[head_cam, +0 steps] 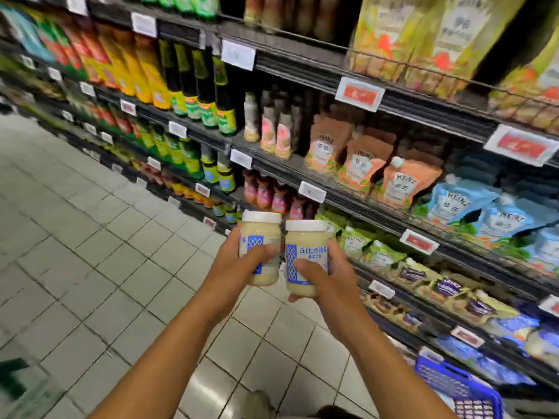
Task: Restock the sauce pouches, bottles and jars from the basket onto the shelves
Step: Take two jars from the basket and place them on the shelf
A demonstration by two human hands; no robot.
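Observation:
My left hand grips a cream-filled jar with a white lid and a blue label. My right hand grips a second jar of the same kind right beside it. Both jars are upright, held side by side in front of the dark shelves, in mid air over the tiled floor. The blue plastic basket stands at the bottom right by the shelf foot; what it contains is hidden.
Shelves run from upper left to lower right. They carry dark sauce bottles, orange Heinz pouches, blue Heinz pouches and green pouches. White and red price tags line the shelf edges. Grey tiled floor fills the left.

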